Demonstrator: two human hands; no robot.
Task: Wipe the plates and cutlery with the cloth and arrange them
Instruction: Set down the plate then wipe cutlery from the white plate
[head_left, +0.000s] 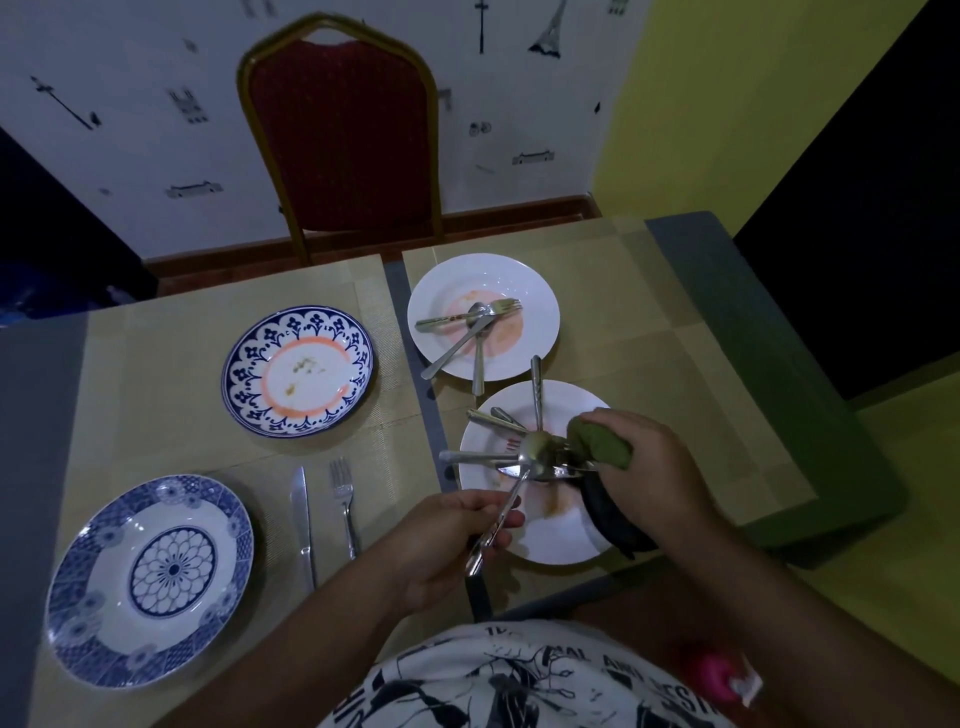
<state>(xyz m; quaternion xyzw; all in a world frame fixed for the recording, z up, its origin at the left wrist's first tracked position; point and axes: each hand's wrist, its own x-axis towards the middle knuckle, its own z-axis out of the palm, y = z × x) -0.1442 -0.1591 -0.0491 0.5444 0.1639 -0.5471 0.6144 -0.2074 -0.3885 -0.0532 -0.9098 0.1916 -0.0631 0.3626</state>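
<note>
Grey table (31, 415) w/ two beige woven mats side by side, narrow gap btwn. Left mat (156, 353): blue-rimmed plate (244, 374) w/ orange ring at far end, blue floral plate (78, 597) nearer, knife (303, 525) & fork (344, 499) parallel beside it. Right mat (649, 322): far white plate (540, 291), near white plate (561, 545), close together.

1. We see the left hand (441, 545) pinching a silver metal spoon (537, 449) by its handle, bowl raised over a stained round white plate (566, 540).
2. The right hand (649, 467) grips a bunched green cloth (600, 441) just beside that bowl.
3. More silver cutlery (496, 418) lies fanned across the plate.
</note>
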